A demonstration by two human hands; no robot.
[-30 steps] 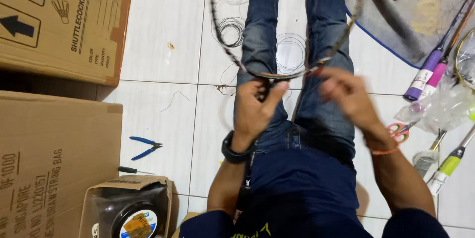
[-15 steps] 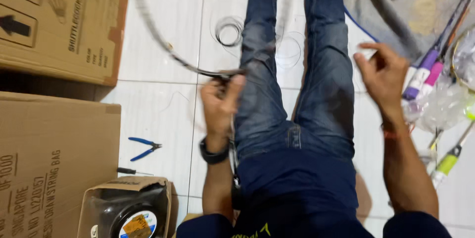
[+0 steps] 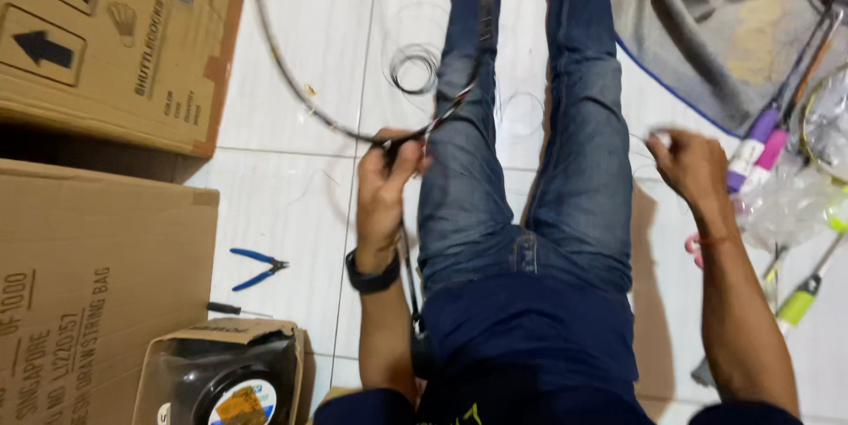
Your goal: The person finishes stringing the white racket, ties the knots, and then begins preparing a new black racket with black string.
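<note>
I sit on a white tiled floor with my legs in blue jeans (image 3: 530, 142) stretched out. My left hand (image 3: 387, 179) grips the dark frame of a racket (image 3: 300, 94), whose hoop arcs up to the left and over my left thigh. My right hand (image 3: 687, 164) is out to the right, fingers pinched on a thin string that is barely visible. A loose coil of thin string (image 3: 413, 67) lies on the floor beside my left leg.
Large cardboard boxes (image 3: 106, 45) stand along the left. Blue-handled pliers (image 3: 256, 268) lie on the tiles, above an open box holding a dark reel (image 3: 221, 381). A grey cloth (image 3: 707, 27), racket handles (image 3: 760, 147), plastic bags and tools crowd the right.
My hands were together at the racket frame over my lap. The right hand has pulled away to the right with the string, while the left has swung the frame to the left.
</note>
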